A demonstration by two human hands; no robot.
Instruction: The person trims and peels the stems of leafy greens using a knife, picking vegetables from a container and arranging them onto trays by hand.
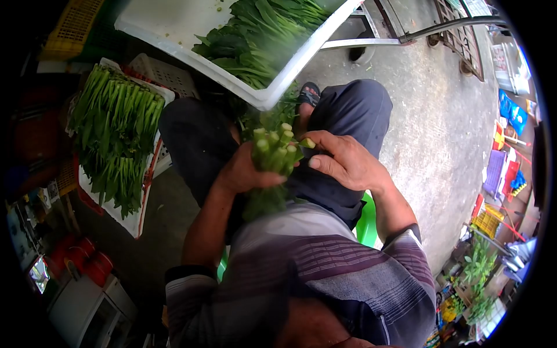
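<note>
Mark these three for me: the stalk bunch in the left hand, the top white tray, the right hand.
Stalk bunch (pixel 272 152): head view, on the cut stalk ends.
Top white tray (pixel 264 99): head view, on its near corner.
Right hand (pixel 350 163): head view, on the back of the hand.

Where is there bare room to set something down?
Concrete floor between the left knee and far-right clutter; nearly bare, the tray left of its leafy greens. Crowded: the lap, where the right hand grips the bunch, and the heaped stalks at left.
</note>
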